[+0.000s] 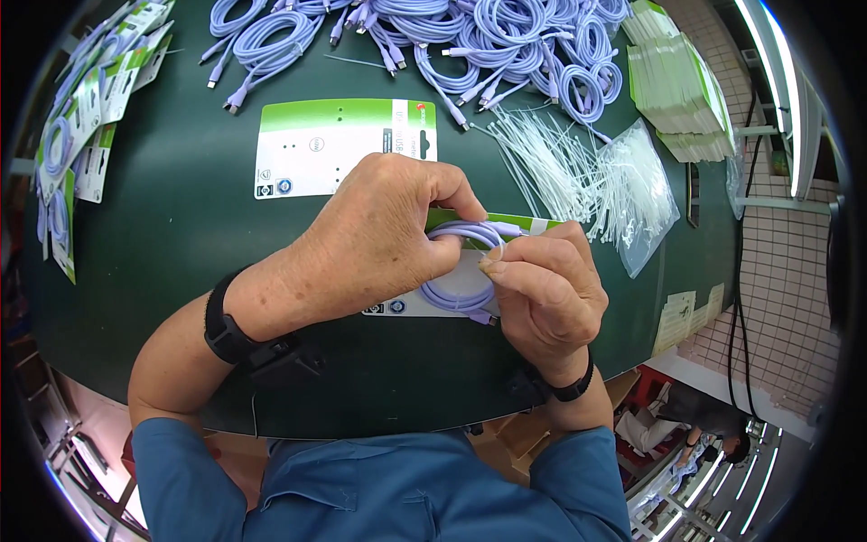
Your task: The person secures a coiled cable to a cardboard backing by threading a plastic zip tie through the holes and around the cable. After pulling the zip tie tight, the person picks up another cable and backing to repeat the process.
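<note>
A coiled lilac cable lies against a green and white backing card at the middle of the table. My left hand is closed around the coil's upper part, thumb and fingers pinching it against the card. From the right, my right hand pinches a thin white cable tie at the coil's side; its fingertips hide the tie's end. Whether the tie passes through the card cannot be seen. Just beyond my left hand, a second backing card lies flat on the table.
Many coiled lilac cables are heaped at the far edge. Loose white cable ties spill from a clear plastic bag. Stacked cards stand far right, carded cables far left. A person sits beyond the dark green table.
</note>
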`<action>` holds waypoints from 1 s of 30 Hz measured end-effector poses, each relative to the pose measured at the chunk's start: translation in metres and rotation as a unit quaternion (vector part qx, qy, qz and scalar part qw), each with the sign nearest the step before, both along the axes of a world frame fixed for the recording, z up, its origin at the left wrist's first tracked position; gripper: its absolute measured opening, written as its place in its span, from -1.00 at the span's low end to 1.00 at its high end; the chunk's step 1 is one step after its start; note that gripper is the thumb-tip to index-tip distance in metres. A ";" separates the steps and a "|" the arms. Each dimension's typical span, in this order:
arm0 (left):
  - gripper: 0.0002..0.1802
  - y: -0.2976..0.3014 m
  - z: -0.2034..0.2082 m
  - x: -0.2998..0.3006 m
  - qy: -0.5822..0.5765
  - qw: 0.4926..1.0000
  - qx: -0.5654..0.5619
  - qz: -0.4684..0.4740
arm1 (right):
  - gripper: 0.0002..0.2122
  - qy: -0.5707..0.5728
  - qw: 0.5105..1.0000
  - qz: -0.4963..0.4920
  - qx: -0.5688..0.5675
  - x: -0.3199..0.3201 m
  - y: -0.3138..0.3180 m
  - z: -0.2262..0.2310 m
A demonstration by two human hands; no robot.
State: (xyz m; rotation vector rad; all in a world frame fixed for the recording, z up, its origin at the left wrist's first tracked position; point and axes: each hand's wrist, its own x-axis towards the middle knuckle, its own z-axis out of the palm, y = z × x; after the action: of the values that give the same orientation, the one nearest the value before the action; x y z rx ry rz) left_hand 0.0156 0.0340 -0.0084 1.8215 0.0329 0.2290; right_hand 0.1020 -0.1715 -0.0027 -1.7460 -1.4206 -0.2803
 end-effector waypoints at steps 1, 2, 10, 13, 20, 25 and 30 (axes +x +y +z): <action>-0.78 0.001 0.002 0.000 0.019 1.000 0.006 -0.009 | -0.67 -0.002 1.000 -0.001 -0.001 0.000 0.000 0.000; -0.77 0.003 0.005 -0.001 0.038 0.999 0.012 -0.017 | -0.67 -0.002 1.000 -0.002 -0.001 0.000 0.000 -0.001; -0.78 0.003 0.005 -0.001 0.044 0.999 0.015 -0.027 | -0.67 -0.017 1.000 0.008 -0.006 -0.001 0.001 0.000; -0.77 0.003 0.007 0.000 0.070 0.997 0.016 -0.038 | -0.69 -0.038 0.999 0.012 -0.019 0.000 0.000 -0.002; -0.77 0.001 0.004 0.000 0.050 0.998 0.011 -0.035 | -0.71 -0.094 0.994 0.023 -0.045 0.002 0.004 -0.001; -0.77 0.002 0.003 -0.001 0.073 0.997 0.023 -0.024 | -0.66 -0.126 0.988 0.028 -0.086 0.004 0.006 -0.001; -0.77 0.001 0.000 -0.005 0.066 0.996 0.053 -0.015 | -0.66 -0.072 0.996 -0.003 -0.046 -0.003 0.007 -0.003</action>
State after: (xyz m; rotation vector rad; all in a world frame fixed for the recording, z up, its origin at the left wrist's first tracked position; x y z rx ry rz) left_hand 0.0108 0.0347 -0.0085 1.9399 0.0864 0.0902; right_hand 0.0994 -0.1644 -0.0060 -1.8345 -1.5529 -0.3553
